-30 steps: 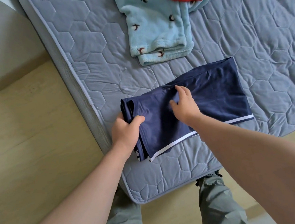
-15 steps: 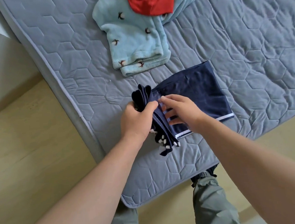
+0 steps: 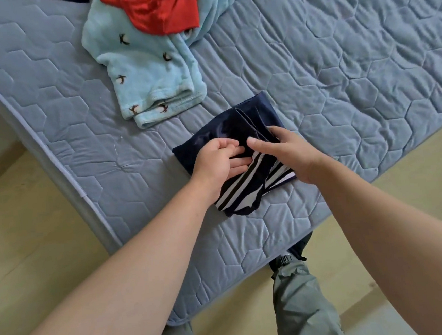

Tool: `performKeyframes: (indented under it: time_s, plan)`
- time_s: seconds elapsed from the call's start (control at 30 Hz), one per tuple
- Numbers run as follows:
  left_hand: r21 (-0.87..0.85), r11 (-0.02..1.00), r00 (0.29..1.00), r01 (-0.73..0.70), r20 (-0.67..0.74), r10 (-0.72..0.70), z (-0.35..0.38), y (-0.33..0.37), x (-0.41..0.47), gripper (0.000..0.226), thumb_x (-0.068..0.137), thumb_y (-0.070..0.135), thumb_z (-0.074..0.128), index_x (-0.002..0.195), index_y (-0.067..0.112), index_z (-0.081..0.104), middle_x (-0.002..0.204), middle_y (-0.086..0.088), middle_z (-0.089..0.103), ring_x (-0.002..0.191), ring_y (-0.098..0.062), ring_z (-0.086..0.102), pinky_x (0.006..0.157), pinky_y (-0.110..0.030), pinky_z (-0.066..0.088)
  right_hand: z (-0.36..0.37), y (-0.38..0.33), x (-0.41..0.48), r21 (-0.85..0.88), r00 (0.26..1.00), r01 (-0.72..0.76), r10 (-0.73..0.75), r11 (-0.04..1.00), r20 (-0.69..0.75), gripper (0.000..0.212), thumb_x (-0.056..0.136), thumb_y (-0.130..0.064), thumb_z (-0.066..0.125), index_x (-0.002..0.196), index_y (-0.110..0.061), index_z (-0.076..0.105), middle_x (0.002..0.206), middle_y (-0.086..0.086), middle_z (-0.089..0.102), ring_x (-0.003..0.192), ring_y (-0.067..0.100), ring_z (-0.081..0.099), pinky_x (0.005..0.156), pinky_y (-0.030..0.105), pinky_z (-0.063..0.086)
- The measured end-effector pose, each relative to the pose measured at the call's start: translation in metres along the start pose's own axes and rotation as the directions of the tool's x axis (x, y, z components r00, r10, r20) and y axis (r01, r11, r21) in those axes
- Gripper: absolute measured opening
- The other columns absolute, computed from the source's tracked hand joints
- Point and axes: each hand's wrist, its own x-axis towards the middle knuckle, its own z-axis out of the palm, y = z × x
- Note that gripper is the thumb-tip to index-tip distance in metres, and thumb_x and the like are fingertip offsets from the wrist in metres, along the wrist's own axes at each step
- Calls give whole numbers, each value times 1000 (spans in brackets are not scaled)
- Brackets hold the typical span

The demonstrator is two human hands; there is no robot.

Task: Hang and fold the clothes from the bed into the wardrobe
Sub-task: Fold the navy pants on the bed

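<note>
Fold's being finished: navy shorts [image 3: 213,137] are pressed down near the mattress [image 3: 340,78] corner, right hand [image 3: 293,156] laid flat, nothing grasped; left hand [image 3: 216,159] grip can't be told. Next, bundle should be lifted intact

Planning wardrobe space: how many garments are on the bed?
3: navy striped garment at the near corner, light blue fleece beyond it, red garment atop the fleece. Others may lie out of frame.

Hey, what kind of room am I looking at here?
Probably a bedroom: a quilted blue mattress fills most of the view, with loose clothes on it, a light blue fleece piece, a red garment and navy shorts being folded.
</note>
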Motion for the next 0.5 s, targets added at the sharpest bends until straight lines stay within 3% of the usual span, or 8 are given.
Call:
performKeyframes:
  time_s: [0.1, 0.2, 0.27, 0.33, 0.4, 0.5]
  plan:
    - [15, 1000, 1000, -26, 12, 26, 3, -2, 3, 14, 104, 7, 49, 109, 12, 60, 115, -11, 71, 86, -23, 77, 70, -31, 62, -8, 2, 6, -238, 991, 7, -39, 971, -128, 42, 78, -30, 83, 116, -25, 65, 100, -10, 75, 87, 5, 73, 82, 28, 58]
    - [283, 947, 946, -150, -237, 221, 0, -5, 13, 13, 94, 7, 62, 99, 19, 62, 100, -1, 73, 70, -17, 75, 64, -31, 59, -19, 6, 12, -274, 975, -32, -31, 961, -220, 40, 77, -14, 73, 114, -29, 65, 94, -8, 75, 83, 14, 73, 81, 33, 60]
    - [527, 834, 850, -163, -354, 390, -7, -7, 22, 21, 86, 5, 61, 96, 24, 61, 98, 8, 69, 78, -14, 70, 77, -34, 58, -26, 10, 17, -245, 963, -29, -38, 969, -265, 37, 77, -10, 68, 106, -32, 65, 90, -7, 75, 77, 14, 72, 74, 31, 60]
    - [656, 748, 797, -95, -400, 452, -15, -10, 31, 31, 78, 5, 61, 102, 24, 58, 109, 8, 60, 95, -18, 63, 89, -36, 52, -32, 14, 23, -225, 956, -22, -46, 974, -290, 36, 78, -8, 66, 103, -34, 64, 91, -6, 75, 75, 14, 73, 70, 30, 60]
    - [610, 792, 794, 20, -491, 358, -22, -16, 42, 39, 74, 9, 66, 111, 19, 56, 117, 1, 55, 105, -24, 59, 91, -38, 52, -35, 20, 31, -239, 951, -21, -55, 971, -304, 39, 79, -7, 66, 105, -36, 61, 93, -8, 73, 74, 14, 71, 65, 25, 58]
    - [411, 902, 823, 129, -552, 133, -27, -29, 53, 44, 73, 14, 76, 110, 15, 53, 112, 0, 52, 97, -27, 57, 72, -32, 50, -38, 28, 42, -277, 938, -38, -62, 960, -341, 46, 81, -6, 65, 109, -41, 56, 95, -16, 64, 72, 6, 65, 52, 14, 47]
